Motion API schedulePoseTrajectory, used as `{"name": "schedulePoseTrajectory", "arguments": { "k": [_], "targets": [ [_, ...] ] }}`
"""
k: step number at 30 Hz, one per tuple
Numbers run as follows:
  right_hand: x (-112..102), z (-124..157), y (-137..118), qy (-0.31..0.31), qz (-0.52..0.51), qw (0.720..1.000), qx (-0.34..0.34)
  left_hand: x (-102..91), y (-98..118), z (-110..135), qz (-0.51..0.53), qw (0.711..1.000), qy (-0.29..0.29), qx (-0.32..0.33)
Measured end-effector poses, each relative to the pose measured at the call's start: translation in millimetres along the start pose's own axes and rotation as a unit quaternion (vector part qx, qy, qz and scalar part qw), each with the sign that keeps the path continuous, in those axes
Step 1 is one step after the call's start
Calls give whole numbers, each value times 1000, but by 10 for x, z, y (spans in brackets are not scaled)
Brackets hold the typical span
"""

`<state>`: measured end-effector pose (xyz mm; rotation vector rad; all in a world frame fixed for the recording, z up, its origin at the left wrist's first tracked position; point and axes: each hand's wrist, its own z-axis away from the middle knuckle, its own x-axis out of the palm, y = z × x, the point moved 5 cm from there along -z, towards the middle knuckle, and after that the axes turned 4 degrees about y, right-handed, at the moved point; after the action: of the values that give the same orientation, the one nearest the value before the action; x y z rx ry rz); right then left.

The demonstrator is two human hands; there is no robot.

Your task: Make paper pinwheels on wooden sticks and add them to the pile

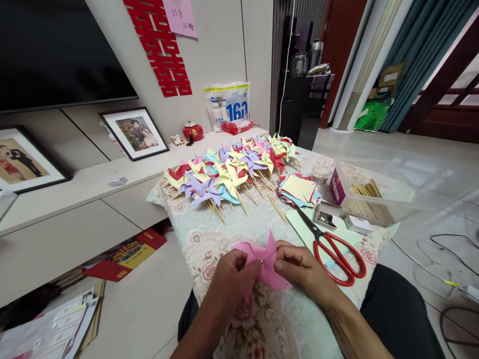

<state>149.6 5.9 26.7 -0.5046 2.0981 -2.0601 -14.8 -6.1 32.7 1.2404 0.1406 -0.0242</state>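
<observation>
A pink paper pinwheel (262, 262) with a small metal pin at its centre is held between my two hands above the near edge of the table. My left hand (239, 271) pinches its left side, the thumb lying close to the pin. On the other side, my right hand (297, 267) grips a blade between thumb and fingers. No stick shows on this pinwheel; its back is hidden. Red-handled scissors (337, 254) lie just right of my right hand, on pale green paper sheets (305, 232).
Many finished pinwheels (228, 174) on sticks are heaped at the back. Square paper sheets (299, 189), loose sticks (277, 208), a small box of metal pins (327, 218), a white box (358, 224) and a clear bin (377, 199) holding sticks stand right. Cables (445, 279) cross the floor.
</observation>
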Motion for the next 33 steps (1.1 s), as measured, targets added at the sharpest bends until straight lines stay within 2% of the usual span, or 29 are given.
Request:
{"name": "schedulePoseTrajectory", "arguments": {
  "k": [6, 13, 17, 19, 22, 25, 28, 33],
  "targets": [
    [-9, -7, 18, 3, -14, 1000, -12, 14, -27, 22, 59, 997, -20, -40],
    [-1, -3, 24, 9, -1, 1000, 0, 86, -54, 47, 78, 995, -44, -33],
    [-39, 8, 46, 20, -25, 999, 7, 53, -43, 27, 35, 999, -13, -20],
    [-118, 14, 27, 71, -13, 997, -40, 15, -37, 7, -9, 1000, 16, -9],
    [-190, 60, -74, 134, 81, 973, -168, 4, -33, -8, -56, 998, 36, 22],
    [-105, 107, -164, 114, 208, 940, -245, 47, -60, -2, -84, 995, 34, 36],
    [1, 133, -224, 88, 302, 907, -279, 82, -91, 5, -101, 994, 33, 40],
    [70, 120, -242, 72, 350, 888, -289, 102, -115, 8, -92, 995, 26, 43]
  ]
}}
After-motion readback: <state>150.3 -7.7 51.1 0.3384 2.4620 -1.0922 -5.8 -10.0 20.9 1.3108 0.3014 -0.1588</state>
